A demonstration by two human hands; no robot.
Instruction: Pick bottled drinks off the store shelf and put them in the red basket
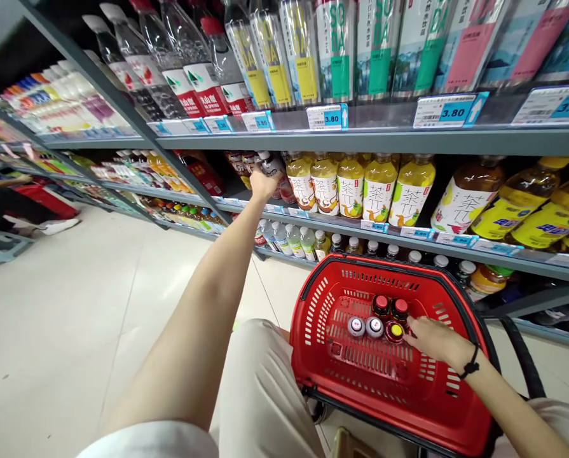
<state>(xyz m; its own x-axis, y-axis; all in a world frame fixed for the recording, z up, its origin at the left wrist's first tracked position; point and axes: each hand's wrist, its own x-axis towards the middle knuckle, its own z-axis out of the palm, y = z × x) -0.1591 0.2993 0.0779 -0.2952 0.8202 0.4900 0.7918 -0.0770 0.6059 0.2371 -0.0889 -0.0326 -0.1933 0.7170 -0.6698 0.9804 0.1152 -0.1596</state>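
My left hand (264, 185) reaches out to the middle shelf and is closed round a dark bottle with a white cap (272, 168), which stands among other dark bottles. My right hand (431, 338) rests inside the red shopping basket (398, 388) on my lap. Its fingers touch the yellow-capped bottle (395, 331), one of several upright bottles (374, 318) in the basket with white, red and yellow caps. I cannot tell whether it grips that bottle.
Grey shelves (360, 140) run along the right, packed with water, soda and yellow tea bottles (351, 187), with blue price tags (330, 117) on the edges. The pale tiled floor (74, 305) stretches left. A person's leg and a small stool (0, 245) are at the far left.
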